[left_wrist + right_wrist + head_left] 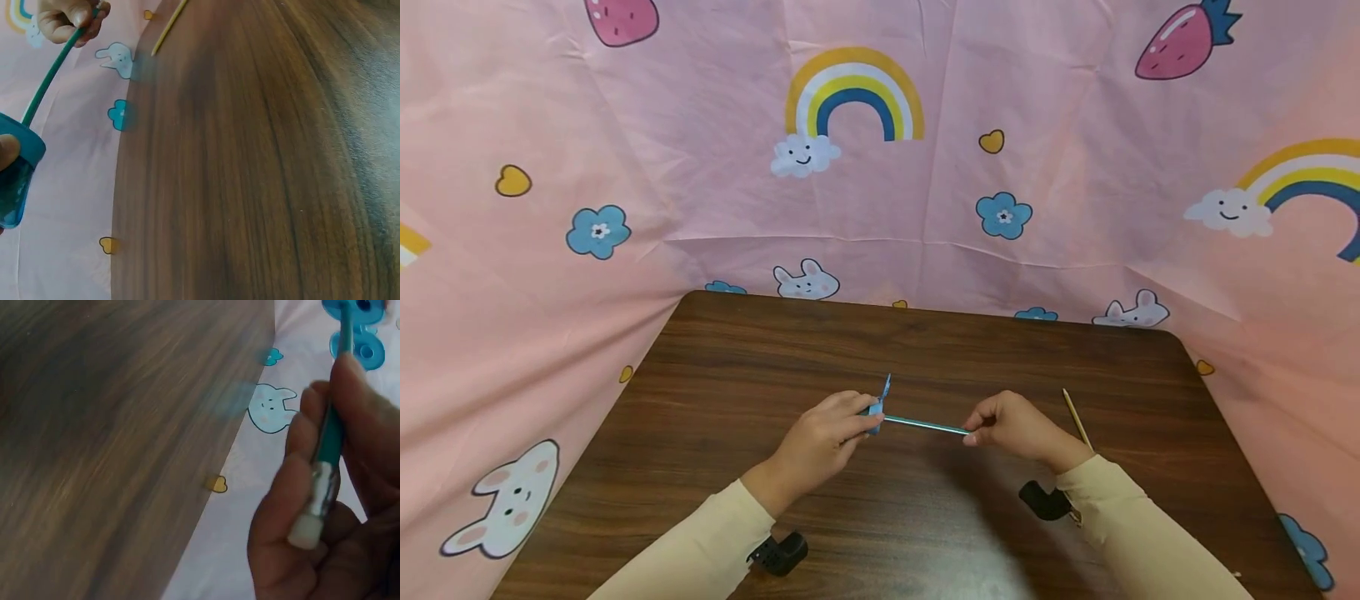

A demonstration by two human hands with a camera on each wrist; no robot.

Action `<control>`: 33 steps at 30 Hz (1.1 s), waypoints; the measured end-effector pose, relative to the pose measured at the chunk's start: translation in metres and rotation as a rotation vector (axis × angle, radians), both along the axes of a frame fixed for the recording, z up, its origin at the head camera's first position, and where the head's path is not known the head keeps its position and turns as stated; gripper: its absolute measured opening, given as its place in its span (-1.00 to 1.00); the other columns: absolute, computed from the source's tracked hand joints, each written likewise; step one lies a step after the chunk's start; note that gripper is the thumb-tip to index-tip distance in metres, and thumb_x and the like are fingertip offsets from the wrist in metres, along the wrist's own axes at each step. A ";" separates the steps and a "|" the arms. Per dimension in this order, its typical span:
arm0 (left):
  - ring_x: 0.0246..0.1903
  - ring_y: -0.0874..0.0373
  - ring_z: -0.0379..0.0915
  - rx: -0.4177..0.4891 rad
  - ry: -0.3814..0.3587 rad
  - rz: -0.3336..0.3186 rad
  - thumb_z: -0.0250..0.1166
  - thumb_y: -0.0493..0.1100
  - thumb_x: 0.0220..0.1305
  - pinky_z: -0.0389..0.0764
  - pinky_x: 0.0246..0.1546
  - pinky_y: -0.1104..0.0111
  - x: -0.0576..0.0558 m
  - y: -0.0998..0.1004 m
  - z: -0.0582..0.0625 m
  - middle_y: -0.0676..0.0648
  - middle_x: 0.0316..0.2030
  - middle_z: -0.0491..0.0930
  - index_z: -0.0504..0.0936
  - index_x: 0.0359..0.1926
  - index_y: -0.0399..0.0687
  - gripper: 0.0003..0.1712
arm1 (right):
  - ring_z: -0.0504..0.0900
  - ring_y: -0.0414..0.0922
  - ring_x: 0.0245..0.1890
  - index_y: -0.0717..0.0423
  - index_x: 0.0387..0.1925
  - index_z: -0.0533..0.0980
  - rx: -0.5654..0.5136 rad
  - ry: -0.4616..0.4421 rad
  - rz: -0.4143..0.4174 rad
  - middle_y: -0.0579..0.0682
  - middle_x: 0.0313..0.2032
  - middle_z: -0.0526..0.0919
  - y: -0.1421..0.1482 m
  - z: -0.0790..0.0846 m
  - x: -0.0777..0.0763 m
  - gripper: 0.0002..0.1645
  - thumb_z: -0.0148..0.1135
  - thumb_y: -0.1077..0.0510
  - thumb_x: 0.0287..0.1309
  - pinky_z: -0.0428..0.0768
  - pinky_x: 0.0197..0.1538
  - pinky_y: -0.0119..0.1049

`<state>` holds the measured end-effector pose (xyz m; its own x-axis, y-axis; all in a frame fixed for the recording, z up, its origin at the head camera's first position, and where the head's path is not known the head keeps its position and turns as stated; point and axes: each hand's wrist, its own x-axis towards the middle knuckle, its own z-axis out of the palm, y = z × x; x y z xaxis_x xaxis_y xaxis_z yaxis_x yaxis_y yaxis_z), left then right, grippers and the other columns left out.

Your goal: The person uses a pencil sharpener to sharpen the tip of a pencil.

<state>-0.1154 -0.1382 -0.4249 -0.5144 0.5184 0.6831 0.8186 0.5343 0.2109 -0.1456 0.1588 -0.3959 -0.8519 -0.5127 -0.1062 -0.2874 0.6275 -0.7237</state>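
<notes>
My left hand [820, 437] grips a small blue pencil sharpener [876, 414] with a see-through body [14, 190]. Its flap [886, 387] stands up, and round holes show in the blue plastic [367, 350] in the right wrist view. A teal pencil [925, 425] runs level from the sharpener to my right hand [1015, 427]. My right thumb and fingers pinch it near its end, where a metal band and a white eraser [306, 531] stick out. The pencil's tip is hidden at the sharpener.
A yellowish pencil [1075, 415] lies on the dark wooden table [775, 350], partly behind my right wrist. Pink printed cloth [700, 108] hangs round the back and sides of the table. Black wrist devices [781, 553] are on both arms.
</notes>
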 end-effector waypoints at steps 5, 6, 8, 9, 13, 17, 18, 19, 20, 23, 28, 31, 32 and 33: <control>-0.04 -0.05 0.58 0.016 -0.049 0.016 0.53 -0.44 -0.16 0.67 -0.09 0.26 0.000 0.000 0.001 -0.20 -0.09 0.67 0.73 -0.12 -0.26 -0.55 | 0.57 -0.26 -0.39 0.13 -0.29 0.70 0.076 0.209 0.001 -0.10 -0.34 0.67 -0.002 -0.003 0.002 -0.89 0.37 0.21 0.11 0.57 -0.40 -0.39; -0.02 -0.04 0.58 0.021 -0.081 0.032 0.52 -0.43 -0.13 0.66 -0.07 0.26 0.000 0.000 0.003 -0.19 -0.08 0.67 0.72 -0.10 -0.25 -0.55 | 0.56 -0.27 -0.40 0.11 -0.27 0.70 0.106 0.333 0.002 -0.13 -0.35 0.65 -0.003 -0.005 0.003 -0.87 0.39 0.22 0.08 0.57 -0.41 -0.40; 0.00 -0.04 0.57 0.042 -0.158 0.067 0.51 -0.42 -0.09 0.67 -0.09 0.27 0.000 0.000 0.006 -0.19 -0.04 0.66 0.71 -0.06 -0.23 -0.54 | 0.53 -0.24 -0.41 0.09 -0.26 0.71 0.152 0.600 0.004 -0.14 -0.36 0.61 -0.005 -0.009 0.006 -0.80 0.45 0.24 -0.01 0.55 -0.45 -0.40; 0.02 -0.04 0.56 0.058 -0.204 0.084 0.50 -0.42 -0.08 0.67 -0.10 0.28 0.000 0.000 0.008 -0.19 -0.02 0.65 0.71 -0.04 -0.23 -0.54 | 0.52 -0.22 -0.41 0.09 -0.25 0.71 0.163 0.732 0.004 -0.13 -0.37 0.60 -0.005 -0.010 0.006 -0.76 0.48 0.25 -0.05 0.54 -0.47 -0.40; 0.05 -0.06 0.54 0.136 -0.381 0.129 0.46 -0.43 -0.02 0.69 -0.17 0.29 0.000 0.000 0.016 -0.18 0.03 0.62 0.70 -0.02 -0.22 -0.55 | 0.50 -0.13 -0.42 0.14 -0.22 0.70 0.139 1.077 0.019 -0.03 -0.36 0.58 -0.005 -0.015 0.005 -0.75 0.43 0.34 -0.02 0.51 -0.52 -0.32; 0.06 -0.07 0.54 0.172 -0.474 0.151 0.46 -0.42 -0.01 0.67 -0.11 0.22 0.000 0.000 0.023 -0.16 0.04 0.62 0.70 -0.01 -0.21 -0.55 | 0.48 -0.10 -0.46 0.14 -0.21 0.70 0.094 1.213 0.038 0.01 -0.39 0.56 -0.005 -0.017 0.003 -0.74 0.09 0.34 0.33 0.48 -0.54 -0.30; 0.07 -0.06 0.54 0.169 -0.478 0.153 0.46 -0.42 -0.01 0.67 -0.12 0.22 0.000 0.000 0.024 -0.16 0.04 0.62 0.70 -0.01 -0.21 -0.55 | 0.46 -0.11 -0.49 0.15 -0.22 0.70 0.082 1.221 0.040 0.01 -0.41 0.54 -0.006 -0.017 0.003 -0.73 0.07 0.34 0.34 0.46 -0.57 -0.31; 0.07 -0.06 0.54 0.157 -0.472 0.154 0.46 -0.42 -0.01 0.66 -0.10 0.21 0.000 0.000 0.023 -0.15 0.04 0.62 0.70 -0.01 -0.21 -0.55 | 0.44 -0.13 -0.51 0.14 -0.25 0.71 0.071 1.224 0.038 -0.01 -0.44 0.53 -0.007 -0.018 0.003 -0.76 0.11 0.34 0.32 0.43 -0.60 -0.33; 0.06 -0.06 0.54 0.143 -0.461 0.153 0.47 -0.43 -0.03 0.67 -0.10 0.22 0.000 -0.001 0.023 -0.15 0.03 0.63 0.70 -0.01 -0.21 -0.54 | 0.41 -0.15 -0.53 0.13 -0.29 0.71 0.067 1.212 0.035 -0.03 -0.48 0.51 -0.008 -0.018 0.003 -0.79 0.16 0.33 0.29 0.40 -0.62 -0.36; 0.05 -0.05 0.55 0.074 -0.364 0.126 0.47 -0.42 -0.03 0.66 -0.07 0.22 -0.001 -0.002 0.021 -0.16 0.01 0.64 0.70 -0.01 -0.23 -0.54 | 0.38 -0.20 -0.57 0.11 -0.39 0.72 0.047 1.071 0.036 -0.09 -0.54 0.48 -0.009 -0.015 0.004 -0.84 0.44 0.38 -0.07 0.38 -0.63 -0.43; -0.01 -0.07 0.56 -0.008 -0.113 0.044 0.51 -0.43 -0.12 0.66 -0.07 0.23 -0.002 -0.001 0.017 -0.19 -0.06 0.67 0.73 -0.10 -0.25 -0.56 | 0.56 -0.27 -0.50 0.12 -0.40 0.70 -0.011 0.433 0.062 -0.11 -0.48 0.62 -0.004 -0.003 0.002 -0.90 0.46 0.30 -0.05 0.55 -0.48 -0.44; -0.06 -0.08 0.57 -0.022 -0.020 0.006 0.52 -0.45 -0.17 0.67 -0.11 0.25 -0.003 0.000 0.014 -0.21 -0.09 0.66 0.73 -0.13 -0.26 -0.55 | 0.61 -0.25 -0.42 0.15 -0.34 0.70 -0.028 0.093 0.013 -0.05 -0.37 0.70 0.002 0.003 -0.001 -0.92 0.36 0.22 0.12 0.58 -0.43 -0.40; -0.06 -0.08 0.57 -0.022 -0.015 0.002 0.53 -0.45 -0.17 0.67 -0.10 0.25 -0.003 0.001 0.014 -0.21 -0.08 0.66 0.73 -0.12 -0.26 -0.55 | 0.60 -0.25 -0.42 0.15 -0.32 0.69 -0.013 0.064 0.005 -0.05 -0.36 0.70 0.002 0.003 -0.002 -0.90 0.34 0.20 0.14 0.57 -0.43 -0.39; -0.05 -0.08 0.57 -0.023 -0.023 0.002 0.52 -0.44 -0.16 0.67 -0.09 0.25 -0.004 0.001 0.013 -0.21 -0.08 0.66 0.73 -0.11 -0.26 -0.55 | 0.59 -0.26 -0.43 0.14 -0.32 0.70 0.006 0.083 0.004 -0.05 -0.36 0.70 0.003 0.004 -0.002 -0.90 0.34 0.20 0.14 0.56 -0.44 -0.39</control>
<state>-0.1192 -0.1369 -0.4120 -0.5309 0.5329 0.6589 0.8124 0.5413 0.2168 -0.1476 0.1614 -0.3924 -0.8559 -0.5158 -0.0378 -0.3491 0.6301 -0.6936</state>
